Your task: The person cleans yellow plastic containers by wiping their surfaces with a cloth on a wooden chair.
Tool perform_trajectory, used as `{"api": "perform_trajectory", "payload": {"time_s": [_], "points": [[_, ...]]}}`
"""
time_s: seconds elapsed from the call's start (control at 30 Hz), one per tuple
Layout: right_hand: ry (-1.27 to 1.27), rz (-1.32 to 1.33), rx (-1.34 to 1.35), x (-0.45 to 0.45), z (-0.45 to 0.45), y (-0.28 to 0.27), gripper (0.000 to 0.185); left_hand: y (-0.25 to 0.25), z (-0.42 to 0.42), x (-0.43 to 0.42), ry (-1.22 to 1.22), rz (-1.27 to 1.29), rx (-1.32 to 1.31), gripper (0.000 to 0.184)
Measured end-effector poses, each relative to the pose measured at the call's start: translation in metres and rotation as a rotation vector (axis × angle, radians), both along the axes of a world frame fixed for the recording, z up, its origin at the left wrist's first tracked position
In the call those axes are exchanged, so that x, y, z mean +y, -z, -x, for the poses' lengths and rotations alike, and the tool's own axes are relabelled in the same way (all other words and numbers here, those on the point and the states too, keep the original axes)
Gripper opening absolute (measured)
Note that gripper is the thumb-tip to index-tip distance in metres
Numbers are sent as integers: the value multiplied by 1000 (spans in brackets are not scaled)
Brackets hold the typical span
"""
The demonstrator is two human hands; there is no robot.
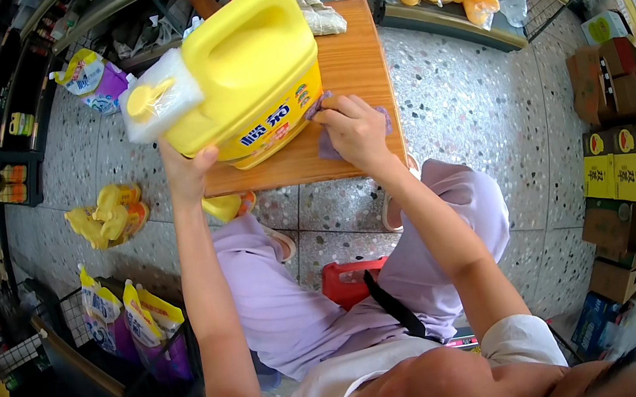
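My left arm (216,318) reaches almost straight ahead, its hand (192,170) at the jug's cap end, thumb on the near side and fingers mostly hidden behind. My right arm (446,227) slants forward and inward; that hand (355,131) is bunched on a purple cloth (332,145), fingertips by the jug's right end. The cloth spreads partly onto the chair (363,46).

The yellow jug (252,65) is over the chair seat, between my hands. Its wrapped cap (152,100) points left, its handle (238,13) is uppermost, and its label (276,121) faces me. Its long axis slants from the cap, near left, to far right. I can't tell whether its base sits flat.
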State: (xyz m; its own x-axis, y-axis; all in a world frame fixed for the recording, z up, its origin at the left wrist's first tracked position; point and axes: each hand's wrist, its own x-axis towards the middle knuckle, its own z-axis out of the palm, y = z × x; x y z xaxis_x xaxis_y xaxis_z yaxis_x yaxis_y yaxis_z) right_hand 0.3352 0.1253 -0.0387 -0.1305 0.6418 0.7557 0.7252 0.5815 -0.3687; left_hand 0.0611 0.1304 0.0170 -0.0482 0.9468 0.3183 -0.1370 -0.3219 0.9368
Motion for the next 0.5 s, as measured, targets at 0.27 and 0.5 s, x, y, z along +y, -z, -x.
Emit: {"api": "perform_trajectory", "payload": {"time_s": [0.27,0.5], "points": [[-3,36,-29,-1,-4,4,15,2,8,-1,35,6,43,97],[66,191,29,3,-11,-3,13,12,19,2,4,0,99,98]]}}
